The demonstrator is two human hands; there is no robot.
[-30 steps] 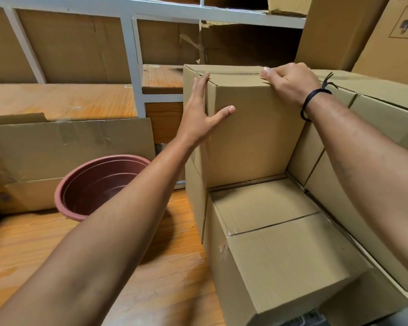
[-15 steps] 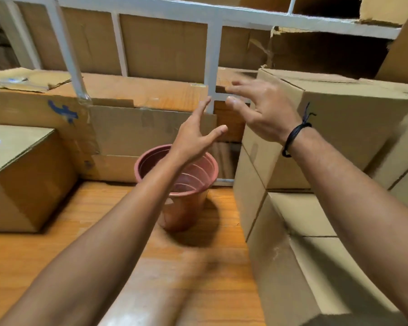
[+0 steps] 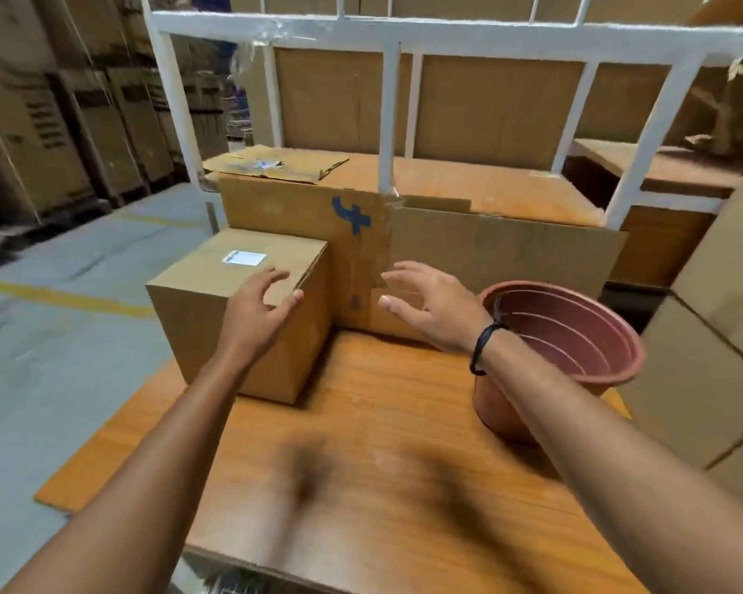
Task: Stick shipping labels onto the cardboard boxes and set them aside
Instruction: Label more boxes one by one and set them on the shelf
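Centrally, fingers are spread and released: left hand (image 3: pixel 258 312) against the labelled box (image 3: pixel 209 278), right hand (image 3: pixel 432 312) just right of it.

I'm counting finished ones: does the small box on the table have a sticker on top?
Yes, a white label sits on top of the small box.

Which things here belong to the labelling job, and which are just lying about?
Job: labelled box, its shipping label, left hand, right hand, stacked boxes.
Lying about: red plastic pot, flattened cardboard, white metal frame.
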